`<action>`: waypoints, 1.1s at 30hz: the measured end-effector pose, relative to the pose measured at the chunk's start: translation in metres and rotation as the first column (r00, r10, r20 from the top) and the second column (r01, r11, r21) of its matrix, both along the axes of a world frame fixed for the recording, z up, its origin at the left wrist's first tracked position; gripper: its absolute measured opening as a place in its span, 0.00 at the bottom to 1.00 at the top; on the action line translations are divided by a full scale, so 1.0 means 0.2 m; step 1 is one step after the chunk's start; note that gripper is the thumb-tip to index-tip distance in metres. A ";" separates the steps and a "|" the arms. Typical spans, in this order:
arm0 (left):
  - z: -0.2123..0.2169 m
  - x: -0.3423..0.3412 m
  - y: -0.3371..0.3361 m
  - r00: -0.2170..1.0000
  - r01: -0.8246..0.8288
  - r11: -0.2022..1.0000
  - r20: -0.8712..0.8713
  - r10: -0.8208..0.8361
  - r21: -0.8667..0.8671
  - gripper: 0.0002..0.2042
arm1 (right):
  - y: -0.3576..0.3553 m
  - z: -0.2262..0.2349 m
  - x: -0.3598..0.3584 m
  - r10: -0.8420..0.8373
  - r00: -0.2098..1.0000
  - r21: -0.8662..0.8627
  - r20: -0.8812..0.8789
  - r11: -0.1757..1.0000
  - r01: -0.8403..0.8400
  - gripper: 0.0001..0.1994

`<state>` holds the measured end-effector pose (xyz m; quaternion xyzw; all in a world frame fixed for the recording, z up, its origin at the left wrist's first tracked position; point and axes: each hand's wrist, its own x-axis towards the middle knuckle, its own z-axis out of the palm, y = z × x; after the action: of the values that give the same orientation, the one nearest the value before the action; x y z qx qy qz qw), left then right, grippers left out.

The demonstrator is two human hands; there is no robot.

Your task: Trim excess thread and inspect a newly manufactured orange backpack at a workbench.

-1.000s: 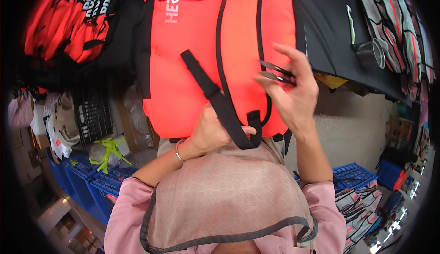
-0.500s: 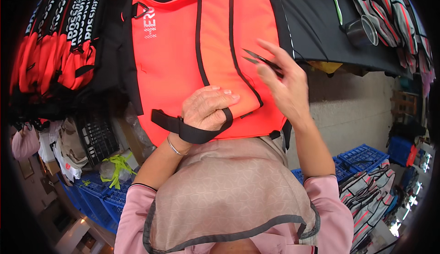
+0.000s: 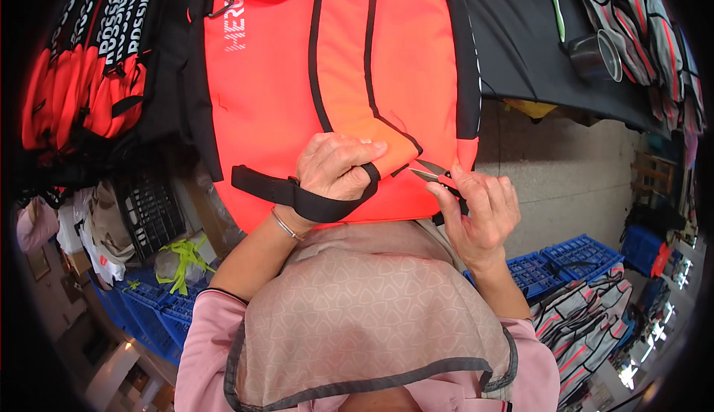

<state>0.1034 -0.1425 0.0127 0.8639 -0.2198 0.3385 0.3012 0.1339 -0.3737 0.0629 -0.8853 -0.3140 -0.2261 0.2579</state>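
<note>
A bright red-orange backpack (image 3: 260, 92) with black trim lies before me, its lower end towards my body. My left hand (image 3: 335, 165) is closed on the lower end of its orange shoulder strap (image 3: 344, 62), thumb on top. Black webbing (image 3: 260, 185) loops round the left wrist and sticks out to the left. In my right hand (image 3: 480, 207) is a pair of small thread snips (image 3: 440, 177), gripped between thumb and fingers. Their blades are apart, pointing left, close to the strap's lower corner; whether they touch it I cannot tell.
Several red and black straps (image 3: 82, 92) are piled at the far left. On the black table (image 3: 513, 47) at right stand a metal cup (image 3: 595, 56) and a green-white toothbrush (image 3: 555, 7), beside grey straps (image 3: 632, 21). Blue crates (image 3: 580, 256) stand low on both sides.
My right hand has come down and nearer with the snips, bringing the blades to the strap's corner. The left hand keeps its hold on the strap. The backpack appears slightly shifted.
</note>
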 end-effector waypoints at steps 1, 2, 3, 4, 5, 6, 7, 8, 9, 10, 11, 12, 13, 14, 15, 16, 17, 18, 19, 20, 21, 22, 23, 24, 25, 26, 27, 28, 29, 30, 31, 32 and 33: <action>0.01 0.00 0.00 1.000 -0.004 1.000 -0.003 0.004 0.004 0.10 | 0.00 0.00 0.00 0.000 1.000 -0.003 0.018 1.000 0.000 0.18; 0.01 0.00 0.00 1.000 -0.008 1.000 -0.006 0.008 0.008 0.10 | 0.01 -0.01 0.01 0.000 0.999 -0.005 0.036 1.000 0.000 0.18; 0.01 0.00 0.00 1.000 -0.010 1.000 -0.007 0.010 0.008 0.10 | 0.01 -0.01 0.01 0.002 0.999 -0.005 0.035 1.000 -0.002 0.18; 0.01 0.00 0.00 1.000 -0.009 1.000 -0.009 0.009 0.003 0.10 | 0.01 -0.01 0.01 -0.001 0.999 -0.017 0.034 1.000 0.001 0.18; 0.01 0.00 0.00 1.000 -0.008 1.000 -0.011 0.008 -0.002 0.10 | 0.02 -0.01 0.01 -0.003 0.999 -0.029 0.034 1.000 0.004 0.18; 0.01 -0.01 0.00 1.000 -0.010 1.000 -0.012 0.010 -0.002 0.10 | 0.02 -0.01 0.01 -0.001 0.999 -0.030 0.032 1.000 0.002 0.18; 0.00 0.00 0.00 1.000 -0.009 1.000 -0.007 0.009 -0.002 0.10 | 0.02 -0.01 0.01 -0.003 0.999 -0.034 0.033 0.999 0.004 0.17; 0.00 0.00 0.00 1.000 -0.007 1.000 -0.001 0.007 -0.001 0.10 | 0.02 -0.02 0.01 -0.005 0.999 -0.039 0.034 0.999 0.007 0.17; 0.00 0.00 0.00 1.000 -0.008 1.000 -0.002 0.008 -0.002 0.10 | 0.02 -0.02 0.01 -0.005 0.999 -0.039 0.033 0.999 0.006 0.17; 0.01 0.00 0.00 1.000 -0.008 1.000 -0.004 0.008 0.001 0.10 | 0.02 -0.02 0.01 -0.006 0.999 -0.046 0.032 0.999 0.007 0.17; 0.01 0.00 0.00 1.000 -0.008 1.000 -0.006 0.008 0.004 0.10 | 0.02 -0.01 0.01 -0.006 0.999 -0.052 0.032 0.999 0.008 0.17; 0.01 0.00 0.00 1.000 -0.009 1.000 -0.007 0.009 0.003 0.10 | 0.02 -0.02 0.01 -0.006 1.000 -0.053 0.030 0.999 0.007 0.17; 0.01 0.00 0.00 1.000 -0.010 1.000 -0.001 0.010 0.008 0.10 | 0.02 -0.02 0.01 -0.002 0.999 -0.051 0.033 0.999 0.003 0.17; 0.01 0.00 0.00 1.000 -0.012 1.000 0.004 0.012 0.013 0.10 | 0.02 -0.02 0.01 0.003 0.999 -0.049 0.037 0.999 -0.001 0.17; 0.01 0.00 0.00 1.000 -0.013 1.000 0.003 0.013 0.013 0.10 | 0.02 -0.02 0.01 0.004 0.999 -0.049 0.035 0.999 -0.002 0.17; 0.00 0.00 0.00 1.000 -0.010 1.000 0.002 0.010 0.005 0.10 | 0.03 -0.02 0.01 0.005 0.999 -0.052 0.040 0.999 -0.003 0.17; 0.00 0.00 0.00 1.000 -0.008 1.000 0.001 0.008 -0.003 0.10 | 0.03 -0.02 0.01 0.006 0.999 -0.054 0.045 0.999 -0.003 0.17; 0.00 0.00 0.00 1.000 -0.008 1.000 0.000 0.008 -0.002 0.10 | 0.03 -0.02 0.01 0.006 0.999 -0.054 0.045 0.999 -0.004 0.17; 0.00 0.00 0.00 1.000 -0.010 1.000 -0.003 0.010 0.002 0.10 | 0.03 -0.03 0.01 0.013 0.999 -0.054 0.050 0.998 -0.010 0.17; -0.01 0.00 0.00 1.000 -0.012 1.000 -0.005 0.012 0.006 0.10 | 0.03 -0.03 0.01 0.019 0.998 -0.054 0.055 0.998 -0.016 0.17; 0.00 0.00 0.01 1.000 -0.013 1.000 -0.006 0.013 0.007 0.10 | 0.03 -0.03 0.02 0.020 0.998 -0.053 0.055 0.998 -0.017 0.17; 0.01 0.01 0.01 1.000 -0.006 1.000 -0.012 0.006 -0.019 0.10 | 0.02 -0.03 0.02 0.037 0.999 -0.032 0.005 0.999 -0.037 0.17; 0.01 0.01 0.01 1.000 0.001 0.999 -0.017 -0.002 -0.044 0.10 | 0.02 -0.03 0.03 0.055 0.997 -0.009 -0.044 0.998 -0.055 0.16; 0.01 0.01 0.01 1.000 0.000 0.999 -0.017 -0.001 -0.043 0.10 | 0.02 -0.04 0.04 0.056 0.997 -0.008 -0.044 0.998 -0.057 0.16; 0.01 0.00 0.02 0.996 0.007 0.997 -0.092 -0.014 -0.074 0.10 | 0.02 -0.06 0.06 0.087 0.976 0.112 -0.202 0.992 -0.065 0.15; 0.02 0.00 0.02 0.986 0.012 0.994 -0.165 -0.030 -0.104 0.11 | 0.02 -0.07 0.06 0.134 0.927 0.229 -0.349 0.972 -0.054 0.13; 0.03 -0.01 0.02 0.986 0.011 0.995 -0.162 -0.028 -0.103 0.11 | 0.03 -0.06 0.07 0.136 0.928 0.231 -0.347 0.971 -0.056 0.13; 0.04 -0.01 0.01 0.978 0.000 0.985 -0.204 -0.036 -0.173 0.15 | 0.03 -0.06 0.07 0.205 0.723 0.414 -0.660 0.902 0.122 0.12; 0.05 -0.01 0.01 0.968 -0.013 0.970 -0.245 -0.048 -0.243 0.20 | 0.04 -0.05 0.07 0.338 0.418 0.493 -0.843 0.796 0.351 0.11; 0.05 -0.01 0.00 0.969 -0.011 0.970 -0.241 -0.049 -0.242 0.20 | 0.05 -0.05 0.08 0.338 0.422 0.495 -0.841 0.796 0.349 0.11; 0.04 -0.01 0.00 0.963 -0.011 0.967 -0.263 -0.058 -0.256 0.19 | 0.06 -0.05 0.09 0.442 0.409 0.590 -0.798 0.710 0.383 0.10; 0.04 -0.01 0.00 0.956 -0.012 0.963 -0.284 -0.068 -0.271 0.17 | 0.06 -0.05 0.09 0.540 0.400 0.672 -0.740 0.612 0.417 0.10; 0.04 -0.01 0.00 0.957 -0.013 0.963 -0.281 -0.066 -0.270 0.17 | 0.06 -0.04 0.10 0.464 0.463 0.639 -0.755 0.679 0.362 0.11</action>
<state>0.1007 -0.1434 0.0213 0.8519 -0.1373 0.2318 0.4492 0.1538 -0.3622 0.0545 -0.6730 -0.0436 0.1700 0.7185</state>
